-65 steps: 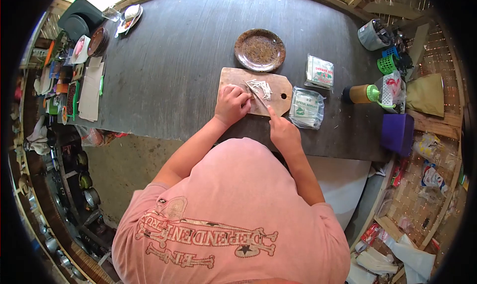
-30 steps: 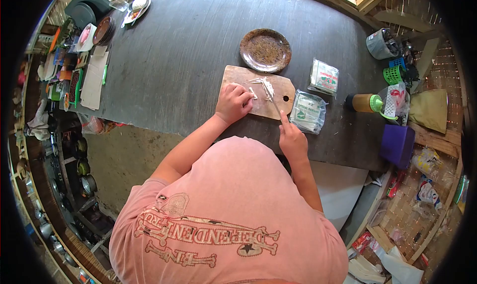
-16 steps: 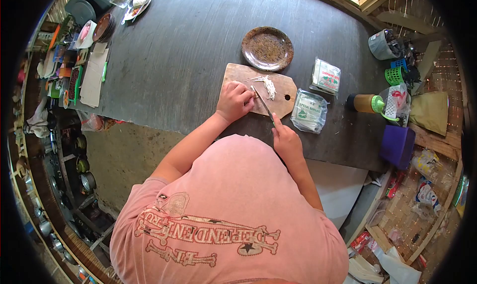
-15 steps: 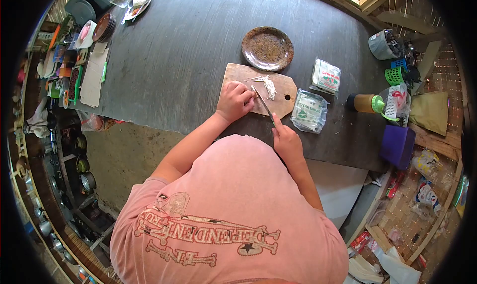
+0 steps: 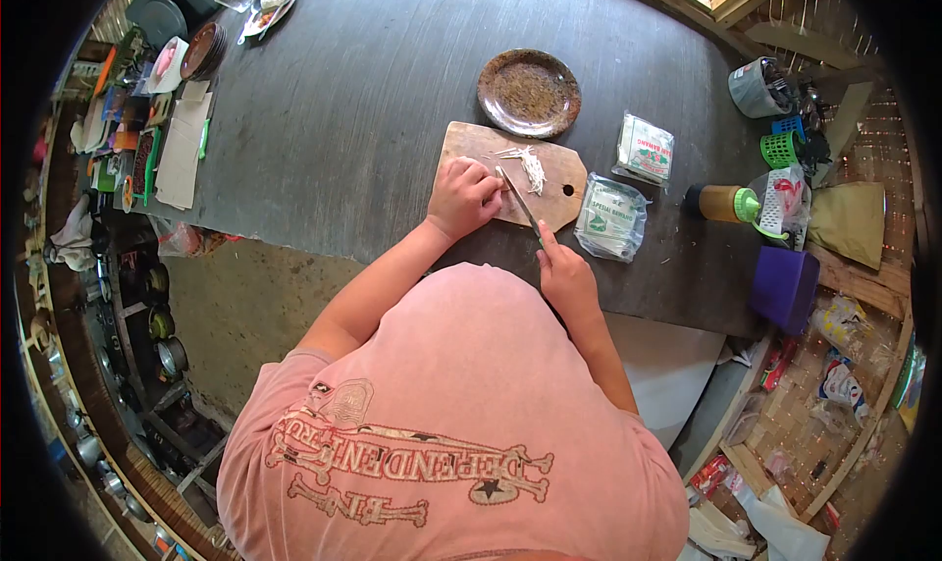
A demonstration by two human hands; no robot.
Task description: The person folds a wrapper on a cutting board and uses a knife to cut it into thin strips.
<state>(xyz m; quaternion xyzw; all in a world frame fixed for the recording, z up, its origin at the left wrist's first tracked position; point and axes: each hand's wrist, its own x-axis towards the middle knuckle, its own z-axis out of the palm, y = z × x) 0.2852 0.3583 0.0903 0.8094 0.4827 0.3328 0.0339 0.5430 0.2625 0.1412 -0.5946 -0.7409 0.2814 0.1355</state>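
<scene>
A wooden cutting board (image 5: pixel 561 202) with a dark hole lies near the table's front edge. My left hand (image 5: pixel 465 198) rests on its left part, fingers curled together over something too small to name. In my right hand (image 5: pixel 566 269) is a knife (image 5: pixel 524 206), its blade pointing up and left, the tip close to my left fingertips. Thin white strips (image 5: pixel 532 170) lie in a small pile on the board, above the blade. A brown speckled plate (image 5: pixel 529 94) sits just behind the board.
Two plastic-wrapped packets (image 5: pixel 610 219) (image 5: pixel 645 150) lie right of the board. Farther right are a bottle with a green cap (image 5: pixel 724 204), a purple container (image 5: pixel 785 288) and a green basket (image 5: pixel 779 150). Stacked brown plates (image 5: pixel 203 51) and cardboard (image 5: pixel 183 149) are at the left.
The hands, knife and board look nearly the same as before. The view has shifted very slightly.
</scene>
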